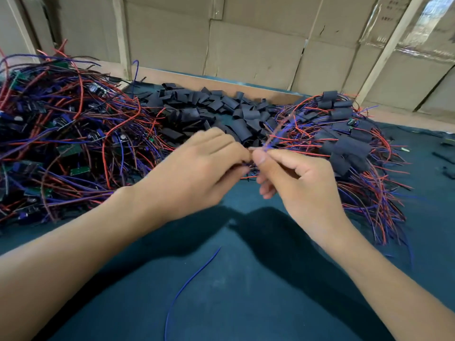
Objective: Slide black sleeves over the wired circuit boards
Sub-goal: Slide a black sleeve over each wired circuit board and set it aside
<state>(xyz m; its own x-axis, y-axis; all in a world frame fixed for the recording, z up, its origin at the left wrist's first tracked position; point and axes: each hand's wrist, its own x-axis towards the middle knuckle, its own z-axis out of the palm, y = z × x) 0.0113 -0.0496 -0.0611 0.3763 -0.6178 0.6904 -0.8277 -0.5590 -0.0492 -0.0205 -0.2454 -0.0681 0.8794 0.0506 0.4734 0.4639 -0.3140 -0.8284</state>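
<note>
My left hand (197,168) and my right hand (295,180) meet above the middle of the table. Between their fingertips both pinch a blurred bundle of red, blue and brown wires (278,134) that sticks up and away from me. Whatever sits at the wires' base is hidden by my fingers. Just behind the hands lies a heap of loose black sleeves (221,107). On the left is a tangled pile of bare green circuit boards with wires (61,134). On the right lies a pile of sleeved boards (349,148) with their wires fanned out.
The table has a dark teal mat (234,291). A single loose blue wire (189,284) lies on it near me. Cardboard boxes (258,45) form a wall behind the table's wooden back edge. Small dark bits lie at the far right (445,156).
</note>
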